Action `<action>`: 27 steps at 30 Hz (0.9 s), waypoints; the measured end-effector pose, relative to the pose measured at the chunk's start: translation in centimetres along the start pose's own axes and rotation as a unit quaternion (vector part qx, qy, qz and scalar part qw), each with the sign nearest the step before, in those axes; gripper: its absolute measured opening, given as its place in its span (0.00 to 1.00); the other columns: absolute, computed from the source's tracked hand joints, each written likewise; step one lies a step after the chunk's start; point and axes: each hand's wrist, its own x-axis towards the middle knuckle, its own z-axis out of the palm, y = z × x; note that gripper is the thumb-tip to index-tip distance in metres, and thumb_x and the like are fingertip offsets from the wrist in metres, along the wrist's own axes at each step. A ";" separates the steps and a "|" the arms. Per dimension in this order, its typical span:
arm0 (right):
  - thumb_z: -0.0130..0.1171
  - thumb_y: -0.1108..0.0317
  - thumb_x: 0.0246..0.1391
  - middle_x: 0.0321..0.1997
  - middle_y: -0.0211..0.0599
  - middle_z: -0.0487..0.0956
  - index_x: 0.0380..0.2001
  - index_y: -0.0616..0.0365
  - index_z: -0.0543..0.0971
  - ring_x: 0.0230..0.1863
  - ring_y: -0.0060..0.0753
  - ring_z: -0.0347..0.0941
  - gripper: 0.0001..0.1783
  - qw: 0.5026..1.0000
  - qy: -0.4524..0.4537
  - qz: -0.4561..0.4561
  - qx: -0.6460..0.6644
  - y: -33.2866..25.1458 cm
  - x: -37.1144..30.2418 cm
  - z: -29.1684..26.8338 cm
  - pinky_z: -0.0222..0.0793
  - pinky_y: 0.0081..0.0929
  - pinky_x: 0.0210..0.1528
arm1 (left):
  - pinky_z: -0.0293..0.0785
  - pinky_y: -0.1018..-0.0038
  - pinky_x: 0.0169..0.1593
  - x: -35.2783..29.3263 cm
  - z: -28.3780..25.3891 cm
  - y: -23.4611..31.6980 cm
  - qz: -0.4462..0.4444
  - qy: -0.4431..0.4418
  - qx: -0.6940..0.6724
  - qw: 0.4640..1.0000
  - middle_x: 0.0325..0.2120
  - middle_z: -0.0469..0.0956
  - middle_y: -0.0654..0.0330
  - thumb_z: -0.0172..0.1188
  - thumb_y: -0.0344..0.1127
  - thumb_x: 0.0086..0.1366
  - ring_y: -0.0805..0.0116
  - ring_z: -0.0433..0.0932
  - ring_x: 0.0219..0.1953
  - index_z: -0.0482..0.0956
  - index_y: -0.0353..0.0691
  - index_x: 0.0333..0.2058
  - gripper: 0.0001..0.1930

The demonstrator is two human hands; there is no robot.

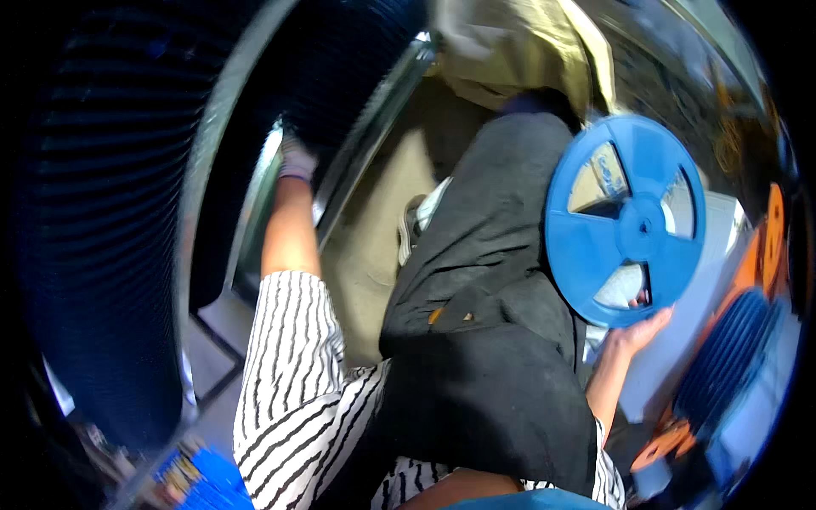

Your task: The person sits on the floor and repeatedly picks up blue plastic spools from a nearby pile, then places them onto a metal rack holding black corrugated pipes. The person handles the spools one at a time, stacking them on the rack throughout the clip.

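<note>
Head | blue reel | nearly face-on | outline's long axis near-vertical

Lettering — none legible.
Bluish marks seen through an opening in the blue reel — too blurred to read.

Right hand: fingers partly hidden behind blue reel. Left hand: blurred, fingertips unclear. Dark ribbed roll left of it: top cut off.
</note>
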 end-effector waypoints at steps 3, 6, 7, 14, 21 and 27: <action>0.41 0.51 0.65 0.50 0.37 0.71 0.63 0.49 0.58 0.39 0.33 0.71 0.27 1.000 0.015 0.020 0.014 -1.5 -1.0 2.2 0.72 0.29 0.35 | 0.51 0.57 0.68 1.4 -0.9 -0.1 -0.024 -0.007 0.004 1.000 0.65 0.58 0.58 0.39 0.56 0.68 0.55 0.57 0.65 0.61 0.47 0.64 0.30; 0.41 0.48 0.66 0.47 0.35 0.72 0.63 0.51 0.58 0.31 0.29 0.72 0.29 0.999 0.005 0.009 0.053 -0.6 -0.8 2.2 0.72 0.23 0.26 | 0.51 0.57 0.68 0.0 -0.3 0.7 -0.015 0.024 -0.002 1.000 0.66 0.56 0.59 0.35 0.57 0.69 0.57 0.55 0.66 0.58 0.48 0.65 0.31; 0.40 0.48 0.66 0.48 0.35 0.72 0.64 0.51 0.58 0.31 0.28 0.72 0.29 0.998 0.010 0.015 0.062 -0.4 -0.9 2.0 0.72 0.22 0.27 | 0.51 0.57 0.68 -1.8 0.3 1.1 0.000 0.051 -0.002 0.999 0.66 0.56 0.59 0.34 0.57 0.69 0.58 0.55 0.67 0.57 0.49 0.65 0.31; 0.37 0.44 0.66 0.46 0.36 0.73 0.64 0.50 0.57 0.33 0.26 0.73 0.30 0.995 -0.023 0.014 0.099 -0.7 -1.3 2.5 0.73 0.19 0.28 | 0.44 0.67 0.70 -11.3 0.7 -5.2 0.088 0.127 0.154 0.976 0.66 0.52 0.48 0.44 0.56 0.66 0.60 0.48 0.69 0.52 0.35 0.65 0.37; 0.36 0.40 0.65 0.47 0.36 0.72 0.63 0.50 0.58 0.33 0.28 0.72 0.33 0.985 -0.054 0.024 0.162 -0.5 -1.1 1.9 0.74 0.21 0.29 | 0.53 0.66 0.66 -22.5 13.5 -8.4 0.426 -0.190 0.516 0.718 0.61 0.64 0.49 0.43 0.40 0.73 0.56 0.61 0.64 0.59 0.33 0.63 0.24; 0.36 0.37 0.63 0.42 0.34 0.75 0.63 0.51 0.59 0.30 0.25 0.73 0.35 0.963 -0.081 0.037 0.254 0.0 -0.5 1.8 0.74 0.20 0.26 | 0.60 0.63 0.62 -26.1 23.6 -10.7 0.461 -0.441 0.483 0.600 0.54 0.71 0.49 0.53 0.31 0.65 0.51 0.68 0.58 0.68 0.33 0.57 0.22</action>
